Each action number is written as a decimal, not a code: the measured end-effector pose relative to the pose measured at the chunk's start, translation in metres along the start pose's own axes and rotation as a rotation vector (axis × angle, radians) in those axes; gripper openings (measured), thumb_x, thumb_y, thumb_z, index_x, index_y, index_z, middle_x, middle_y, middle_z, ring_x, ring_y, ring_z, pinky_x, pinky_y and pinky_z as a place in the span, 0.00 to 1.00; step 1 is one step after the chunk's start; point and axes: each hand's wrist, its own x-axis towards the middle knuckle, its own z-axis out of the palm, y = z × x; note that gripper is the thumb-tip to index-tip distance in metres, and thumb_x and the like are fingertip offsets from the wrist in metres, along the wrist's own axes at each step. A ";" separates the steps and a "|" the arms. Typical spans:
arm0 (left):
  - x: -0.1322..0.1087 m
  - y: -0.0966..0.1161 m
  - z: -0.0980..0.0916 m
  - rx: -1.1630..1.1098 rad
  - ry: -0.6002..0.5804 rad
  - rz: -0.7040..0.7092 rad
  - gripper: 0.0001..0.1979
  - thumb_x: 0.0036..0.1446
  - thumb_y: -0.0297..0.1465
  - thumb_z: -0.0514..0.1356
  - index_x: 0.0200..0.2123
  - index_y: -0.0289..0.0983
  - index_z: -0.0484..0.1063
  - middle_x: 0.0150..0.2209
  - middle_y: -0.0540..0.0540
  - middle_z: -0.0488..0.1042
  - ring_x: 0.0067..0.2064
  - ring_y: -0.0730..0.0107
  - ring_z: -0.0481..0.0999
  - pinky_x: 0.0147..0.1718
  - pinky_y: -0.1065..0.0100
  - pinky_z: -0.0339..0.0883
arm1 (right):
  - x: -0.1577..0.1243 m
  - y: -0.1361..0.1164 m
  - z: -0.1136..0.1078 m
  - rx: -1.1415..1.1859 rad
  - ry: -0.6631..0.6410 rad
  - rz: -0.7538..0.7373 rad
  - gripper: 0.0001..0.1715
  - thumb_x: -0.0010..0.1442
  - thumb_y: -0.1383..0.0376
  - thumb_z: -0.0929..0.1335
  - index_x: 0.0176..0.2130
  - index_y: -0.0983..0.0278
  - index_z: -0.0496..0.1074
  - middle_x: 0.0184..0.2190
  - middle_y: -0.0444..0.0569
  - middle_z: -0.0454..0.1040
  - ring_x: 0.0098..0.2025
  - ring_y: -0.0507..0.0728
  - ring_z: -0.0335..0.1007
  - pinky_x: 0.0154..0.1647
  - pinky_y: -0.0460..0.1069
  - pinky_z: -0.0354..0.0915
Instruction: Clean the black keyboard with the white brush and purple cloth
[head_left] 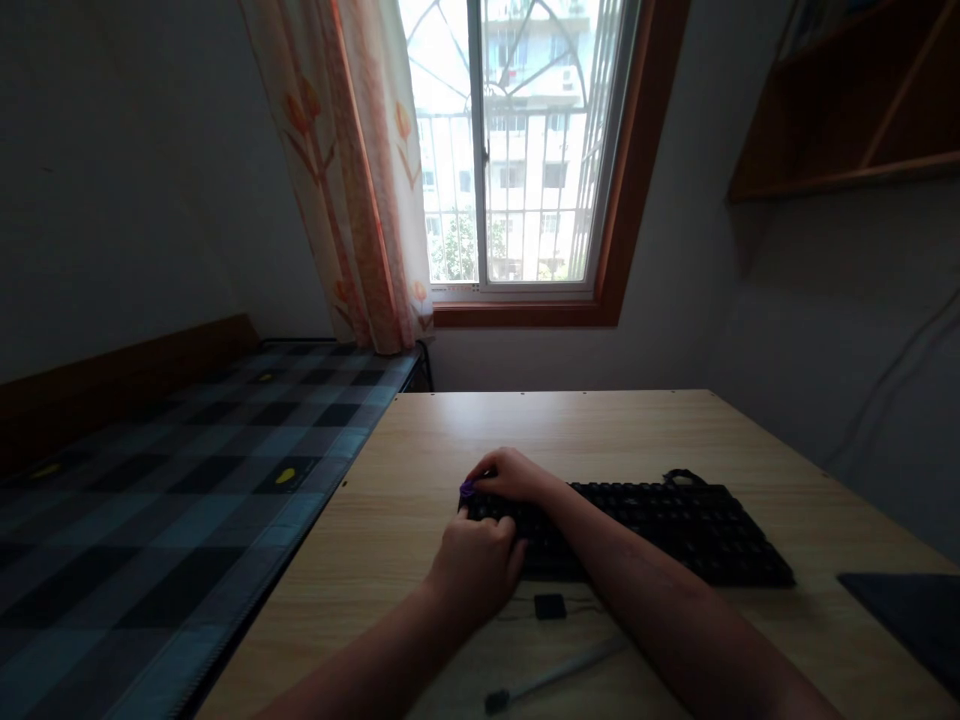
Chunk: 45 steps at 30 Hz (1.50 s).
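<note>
Currently, head view: slim grey dark-tipped rod (559, 672) and small black square piece (550, 606) are lying before long black keyboard (675, 520) on pale wood-grain table (360, 590); right forearm (652, 570) is crossing it. At keyboard's left end, right hand (517, 473), fingers curled, is touching small purple object (466, 488); left hand (480, 560), fingers bent, is touching keyboard; grips unclear.

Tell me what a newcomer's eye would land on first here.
Probably the bright window at top centre, with an orange-flowered curtain hanging to its left. Next, likely, the black keyboard on the pale wood-grain table. The person's left grip and right grip are at its left end, by a small purple thing.
</note>
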 end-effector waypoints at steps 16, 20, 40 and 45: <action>-0.001 0.002 -0.001 -0.021 0.012 -0.009 0.15 0.66 0.36 0.52 0.34 0.36 0.75 0.33 0.37 0.81 0.36 0.50 0.81 0.48 0.46 0.68 | -0.001 -0.014 -0.009 -0.137 0.223 0.050 0.11 0.59 0.57 0.72 0.38 0.59 0.84 0.39 0.49 0.83 0.41 0.58 0.78 0.41 0.49 0.66; -0.002 0.003 -0.004 -0.040 -0.002 -0.031 0.15 0.66 0.36 0.52 0.35 0.36 0.75 0.33 0.37 0.81 0.37 0.50 0.81 0.49 0.46 0.67 | -0.004 -0.021 -0.034 0.100 0.274 0.099 0.13 0.60 0.57 0.71 0.37 0.63 0.82 0.32 0.49 0.82 0.32 0.56 0.76 0.33 0.48 0.67; -0.004 0.003 -0.006 -0.088 0.026 -0.056 0.13 0.65 0.37 0.55 0.34 0.37 0.75 0.35 0.40 0.82 0.39 0.52 0.81 0.52 0.48 0.66 | -0.023 -0.021 -0.067 0.400 -0.392 0.198 0.12 0.51 0.69 0.70 0.38 0.64 0.79 0.30 0.44 0.77 0.28 0.50 0.69 0.27 0.43 0.63; -0.006 0.003 -0.005 -0.085 0.023 -0.048 0.12 0.65 0.37 0.55 0.35 0.37 0.75 0.35 0.40 0.82 0.39 0.53 0.81 0.52 0.48 0.66 | -0.012 -0.008 -0.041 0.312 -0.273 0.094 0.15 0.51 0.70 0.69 0.40 0.64 0.80 0.36 0.45 0.80 0.34 0.52 0.72 0.33 0.45 0.65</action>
